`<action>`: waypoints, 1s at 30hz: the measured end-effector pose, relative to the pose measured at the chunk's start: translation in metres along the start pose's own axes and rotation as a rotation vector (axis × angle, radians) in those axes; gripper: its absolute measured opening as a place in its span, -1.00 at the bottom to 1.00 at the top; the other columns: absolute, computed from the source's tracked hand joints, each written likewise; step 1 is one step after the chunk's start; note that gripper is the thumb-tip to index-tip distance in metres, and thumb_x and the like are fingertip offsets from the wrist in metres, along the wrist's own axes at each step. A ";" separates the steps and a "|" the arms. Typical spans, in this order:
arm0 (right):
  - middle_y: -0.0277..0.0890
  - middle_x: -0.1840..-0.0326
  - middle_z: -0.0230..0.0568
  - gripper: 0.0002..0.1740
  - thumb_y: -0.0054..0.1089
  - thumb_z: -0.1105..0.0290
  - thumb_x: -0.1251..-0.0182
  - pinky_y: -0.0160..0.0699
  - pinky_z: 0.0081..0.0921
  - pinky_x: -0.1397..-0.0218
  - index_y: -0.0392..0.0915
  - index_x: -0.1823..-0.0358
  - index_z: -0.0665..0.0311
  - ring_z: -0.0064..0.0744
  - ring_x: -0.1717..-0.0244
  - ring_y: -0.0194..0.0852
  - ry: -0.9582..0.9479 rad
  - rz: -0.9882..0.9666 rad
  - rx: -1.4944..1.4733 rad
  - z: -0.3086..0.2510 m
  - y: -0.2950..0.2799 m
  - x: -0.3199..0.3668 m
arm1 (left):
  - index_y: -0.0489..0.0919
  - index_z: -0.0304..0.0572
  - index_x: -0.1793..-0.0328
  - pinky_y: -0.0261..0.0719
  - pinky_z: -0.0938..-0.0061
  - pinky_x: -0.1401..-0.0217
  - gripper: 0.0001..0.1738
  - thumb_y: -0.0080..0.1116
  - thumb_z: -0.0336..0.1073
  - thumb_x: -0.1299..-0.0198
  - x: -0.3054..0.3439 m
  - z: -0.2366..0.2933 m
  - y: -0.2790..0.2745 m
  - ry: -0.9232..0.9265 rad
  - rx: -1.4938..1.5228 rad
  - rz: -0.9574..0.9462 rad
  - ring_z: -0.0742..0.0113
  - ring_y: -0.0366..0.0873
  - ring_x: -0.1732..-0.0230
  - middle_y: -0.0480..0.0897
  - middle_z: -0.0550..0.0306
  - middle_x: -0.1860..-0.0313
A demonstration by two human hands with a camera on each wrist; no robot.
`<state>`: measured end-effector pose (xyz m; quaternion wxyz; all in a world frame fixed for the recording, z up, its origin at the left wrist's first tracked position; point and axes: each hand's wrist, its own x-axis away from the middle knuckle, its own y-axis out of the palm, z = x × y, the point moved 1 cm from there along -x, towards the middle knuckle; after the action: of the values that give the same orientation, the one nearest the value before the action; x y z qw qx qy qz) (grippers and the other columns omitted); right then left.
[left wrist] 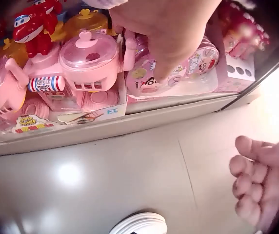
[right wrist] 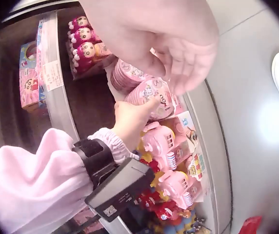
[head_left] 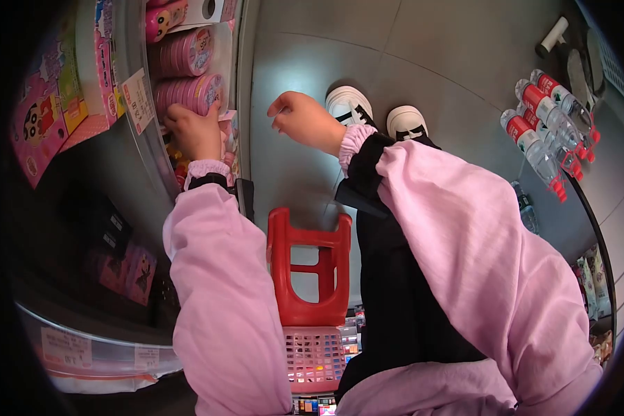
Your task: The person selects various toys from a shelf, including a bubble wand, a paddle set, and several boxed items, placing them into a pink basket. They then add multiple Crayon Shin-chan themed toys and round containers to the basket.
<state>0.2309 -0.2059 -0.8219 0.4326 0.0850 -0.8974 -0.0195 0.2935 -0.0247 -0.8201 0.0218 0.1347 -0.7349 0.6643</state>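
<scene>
My left hand [head_left: 195,133] reaches into an open display box on the shelf and grips the near row of round, flat pink cases [head_left: 204,92], thumb on one side and fingers on the other. In the left wrist view these cases [left wrist: 142,75] carry cartoon prints, partly covered by my hand. A second row of the same cases [head_left: 191,52] sits just beyond. My right hand [head_left: 308,119] hangs over the floor beside the shelf, fingers loosely bent and holding nothing. Pink toy pots with clear lids [left wrist: 88,56] stand in the neighbouring box.
A red plastic stool [head_left: 312,312] and a pink basket [head_left: 313,357] are near my legs. Bottles with red caps [head_left: 544,111] stand at the right. A price tag [head_left: 139,100] hangs on the shelf's clear strip. White shoes [head_left: 349,104] are on the grey floor.
</scene>
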 end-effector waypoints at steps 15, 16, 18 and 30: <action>0.53 0.41 -0.06 -0.77 -0.01 0.45 0.02 0.47 -0.45 0.26 0.48 0.32 0.39 -0.25 0.34 0.52 0.015 -0.088 -0.038 -0.026 0.011 0.009 | 0.36 -0.30 0.15 0.42 0.14 0.20 -0.65 0.20 -0.33 0.03 0.018 0.000 -0.036 0.103 0.303 -0.016 -0.16 0.46 0.18 0.48 -0.23 0.24; 0.52 0.37 -0.10 -0.73 -0.02 0.45 -0.02 0.47 -0.50 0.25 0.44 0.23 0.42 -0.34 0.31 0.51 0.023 -0.118 -0.006 -0.028 0.011 0.010 | 0.37 -0.30 0.15 0.42 0.15 0.21 -0.67 0.18 -0.35 0.02 0.021 0.001 -0.040 0.080 0.357 -0.013 -0.15 0.48 0.20 0.49 -0.22 0.26; 0.51 0.28 -0.12 -0.66 -0.02 0.45 -0.06 0.47 -0.53 0.21 0.38 0.11 0.46 -0.38 0.26 0.50 0.010 -0.088 0.062 -0.037 0.013 0.017 | 0.37 -0.29 0.12 0.43 0.17 0.22 -0.68 0.15 -0.36 0.00 0.033 0.006 -0.045 -0.007 0.439 0.001 -0.15 0.50 0.24 0.51 -0.21 0.27; 0.52 0.28 -0.01 -0.51 0.18 0.30 -0.02 0.47 -0.48 0.18 0.41 0.09 0.57 -0.32 0.27 0.51 -0.079 0.054 0.062 -0.067 -0.034 0.092 | 0.38 -0.35 0.11 0.45 0.54 0.14 -0.60 0.28 -0.34 0.02 0.134 0.056 -0.100 -0.355 1.479 -0.294 0.41 0.47 0.22 0.51 0.07 0.20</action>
<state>0.2318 -0.2529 -0.7123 0.3941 0.0734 -0.9160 0.0167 0.1959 -0.1105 -0.7011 -0.1039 0.3148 -0.0675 0.9410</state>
